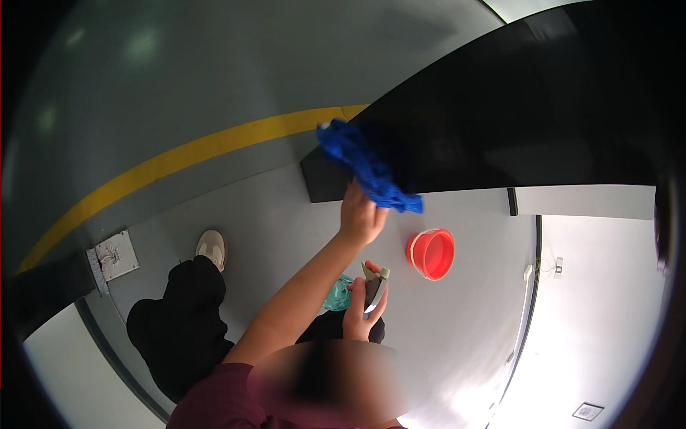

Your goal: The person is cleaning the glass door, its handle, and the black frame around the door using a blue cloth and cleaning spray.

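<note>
My left hand (362,214) grips a crumpled blue cloth (370,166), arm stretched forward. The cloth is slightly blurred and lies over the near left end of a long, glossy black surface (482,118); whether it presses on the surface I cannot tell. Closer to my body, my right hand (364,311) is wrapped around the grey and pale-green trigger head of a spray bottle (377,287). Its translucent teal body (337,295) shows to the left of the fingers, partly hidden by my forearm and hand.
A red bucket (440,254) with a white handle stands on the grey floor (461,316), right of my hands. A yellow floor line (214,146) curves beyond. Left are my shoe (213,248) and a white base plate (119,256). A white wall (589,322) bounds the right.
</note>
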Demonstrator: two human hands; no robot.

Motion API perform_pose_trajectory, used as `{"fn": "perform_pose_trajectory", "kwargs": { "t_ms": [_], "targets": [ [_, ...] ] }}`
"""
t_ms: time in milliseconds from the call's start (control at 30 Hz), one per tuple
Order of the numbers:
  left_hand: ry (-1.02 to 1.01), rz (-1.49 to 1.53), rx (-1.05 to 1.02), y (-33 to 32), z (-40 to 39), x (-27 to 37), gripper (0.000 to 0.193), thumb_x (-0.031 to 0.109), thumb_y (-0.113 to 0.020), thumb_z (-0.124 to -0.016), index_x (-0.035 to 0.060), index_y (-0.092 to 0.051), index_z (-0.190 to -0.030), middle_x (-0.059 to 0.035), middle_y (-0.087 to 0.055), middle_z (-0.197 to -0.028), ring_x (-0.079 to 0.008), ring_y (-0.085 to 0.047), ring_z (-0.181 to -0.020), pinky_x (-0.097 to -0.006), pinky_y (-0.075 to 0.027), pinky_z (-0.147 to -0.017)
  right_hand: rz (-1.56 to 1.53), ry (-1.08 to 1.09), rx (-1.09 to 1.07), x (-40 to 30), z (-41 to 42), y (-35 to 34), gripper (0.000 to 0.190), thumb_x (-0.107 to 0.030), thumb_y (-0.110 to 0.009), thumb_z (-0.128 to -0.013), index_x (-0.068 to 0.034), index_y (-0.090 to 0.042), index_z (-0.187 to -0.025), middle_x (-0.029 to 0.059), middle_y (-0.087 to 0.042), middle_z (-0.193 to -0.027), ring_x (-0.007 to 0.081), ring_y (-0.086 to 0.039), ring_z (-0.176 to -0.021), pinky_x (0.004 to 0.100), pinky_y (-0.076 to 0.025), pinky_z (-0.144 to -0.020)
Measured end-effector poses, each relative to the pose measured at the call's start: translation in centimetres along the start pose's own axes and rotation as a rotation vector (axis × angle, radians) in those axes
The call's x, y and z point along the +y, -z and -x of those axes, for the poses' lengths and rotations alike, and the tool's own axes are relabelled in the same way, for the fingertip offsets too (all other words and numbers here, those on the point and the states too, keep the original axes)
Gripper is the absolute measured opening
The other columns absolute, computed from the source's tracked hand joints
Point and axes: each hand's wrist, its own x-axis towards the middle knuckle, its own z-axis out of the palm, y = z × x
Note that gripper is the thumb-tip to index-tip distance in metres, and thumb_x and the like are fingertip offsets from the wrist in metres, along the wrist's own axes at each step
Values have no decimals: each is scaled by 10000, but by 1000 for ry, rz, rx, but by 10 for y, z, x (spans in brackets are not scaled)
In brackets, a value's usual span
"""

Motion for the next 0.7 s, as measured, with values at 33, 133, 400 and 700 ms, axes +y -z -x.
{"fn": "perform_pose_trajectory", "kwargs": {
  "t_ms": [33,133,400,700],
  "targets": [
    [73,-24,-23,-1,16,-13,391,258,-527,-933,10,-518,-1234,-244,-508,-1276,-455,-482,-1147,-481,-378,-995,4,3,10,0,-1,1,353,-39,-563,-874,32,-532,-1219,93,-610,-1063,90,-565,-738,237,-478,-705],
    [369,-32,-59,1,57,-45,418,220,-548,-903,31,-492,-1272,-253,-483,-1308,-474,-444,-1194,-513,-383,-993,44,7,-9,-4,1,2,357,-28,-557,-867,39,-530,-1217,99,-610,-1072,91,-568,-735,238,-480,-703],
    [302,117,-118,13,-7,24,313,221,-674,-802,95,-602,-1080,-181,-539,-1197,-412,-448,-1147,-482,-356,-984,73,6,-51,6,4,3,354,-22,-551,-876,44,-518,-1222,101,-614,-1052,101,-573,-724,237,-476,-705],
    [-161,257,143,26,-188,172,576,369,-658,-674,83,-649,-1174,-209,-437,-1403,-444,-244,-1386,-712,-83,-1082,-107,111,-143,134,15,56,466,-179,-630,-909,-7,-418,-1287,117,-532,-1233,203,-553,-1076,338,-451,-913]
  ]
}}
